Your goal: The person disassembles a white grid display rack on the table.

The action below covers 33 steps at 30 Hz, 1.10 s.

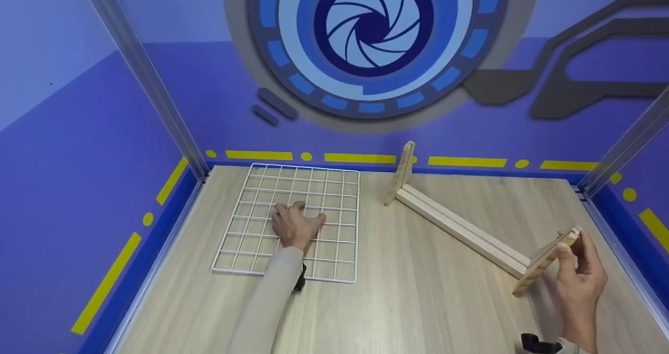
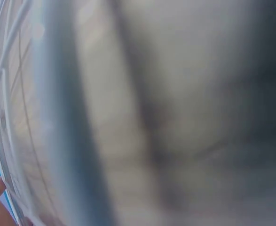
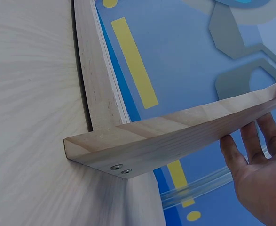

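A white wire grid panel point(image 1: 334, 241) lies at the left of the table, its near wires blurred in the left wrist view. My left hand point(image 1: 295, 226) is over the middle of the panel, fingers bent down and gripping its wires; the fingertips are partly hidden. To the right is a wooden stand point(image 1: 460, 228), a long grooved rail joining two upright end boards. My right hand point(image 1: 583, 270) pinches the top of the near end board between thumb and fingers. In the right wrist view that end board point(image 3: 175, 134) shows two metal screws low on its outer face.
The wood-grain table point(image 1: 418, 301) is bounded by a blue printed wall point(image 1: 183, 98) behind and panels at both sides. Metal posts point(image 1: 151, 82) stand at the back corners. The far end board point(image 1: 402, 173) of the stand is close to the back wall.
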### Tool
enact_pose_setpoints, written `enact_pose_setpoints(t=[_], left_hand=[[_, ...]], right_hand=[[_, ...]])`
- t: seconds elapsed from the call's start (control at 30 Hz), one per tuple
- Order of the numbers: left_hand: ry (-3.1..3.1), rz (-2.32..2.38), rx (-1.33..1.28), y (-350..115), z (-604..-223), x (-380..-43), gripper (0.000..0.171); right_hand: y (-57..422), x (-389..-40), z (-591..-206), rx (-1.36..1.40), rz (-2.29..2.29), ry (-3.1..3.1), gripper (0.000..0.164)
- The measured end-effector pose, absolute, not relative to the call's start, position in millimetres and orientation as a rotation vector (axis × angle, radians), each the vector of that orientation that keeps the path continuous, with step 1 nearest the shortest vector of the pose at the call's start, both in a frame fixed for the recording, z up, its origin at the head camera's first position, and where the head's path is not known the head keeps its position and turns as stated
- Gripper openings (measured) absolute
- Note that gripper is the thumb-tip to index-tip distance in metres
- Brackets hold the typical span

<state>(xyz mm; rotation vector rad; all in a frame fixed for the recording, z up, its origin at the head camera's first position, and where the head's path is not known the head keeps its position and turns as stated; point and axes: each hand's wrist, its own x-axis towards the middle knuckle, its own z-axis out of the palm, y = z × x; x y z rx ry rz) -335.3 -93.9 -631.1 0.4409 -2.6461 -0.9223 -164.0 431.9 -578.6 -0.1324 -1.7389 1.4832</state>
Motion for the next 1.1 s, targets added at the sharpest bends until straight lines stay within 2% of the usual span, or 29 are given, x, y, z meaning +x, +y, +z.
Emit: enact_pose_setpoints(t=[0.33,0.57,0.8,1.1], left_hand=[[-2.670,-0.894,0.435,-95.1,-634.1,-338.6,0.068],[-2.687,-0.893,0.442,-96.1,-633.5,-338.1,0.068],[-2.704,-0.894,0.451,-96.8,-633.9,-337.1,0.069],[-2.753,-0.867,0.401,-99.6,-631.0,-333.4,0.074]], right_hand=[[428.6,-163.9,-575.8,-0.183,1.461,-1.770,0.049],[431.0,-166.4,-581.2,-0.053,1.558,-1.650,0.051],[428.0,-164.4,-579.6,-0.160,1.474,-1.741,0.052],[428.1,-164.8,-577.6,-0.128,1.417,-1.768,0.051]])
